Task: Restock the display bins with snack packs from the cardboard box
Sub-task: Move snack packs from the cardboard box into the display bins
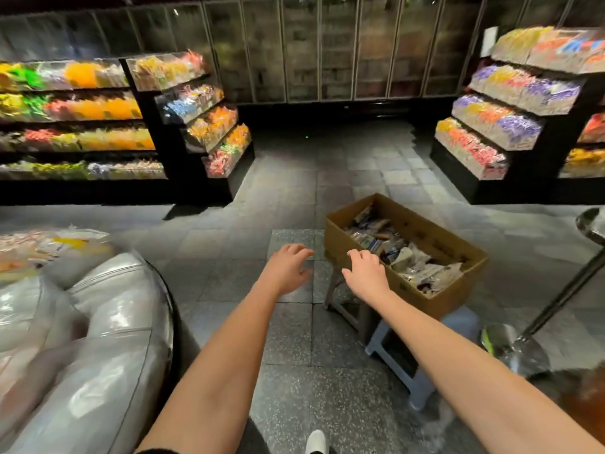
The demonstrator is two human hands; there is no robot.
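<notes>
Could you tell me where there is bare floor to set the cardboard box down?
The tiled floor between left display rack and right display rack is bare, also the strip left of the stool. Right of the cardboard box, the chrome stand crowds it.

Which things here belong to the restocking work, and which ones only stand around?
Belong to the job:
- cardboard box
- snack packs inside it
- display bins, also on the far right
- left hand and right hand, both empty

Only standing around:
- stool under the box
- plastic-wrapped grey bulk
- metal post
</notes>
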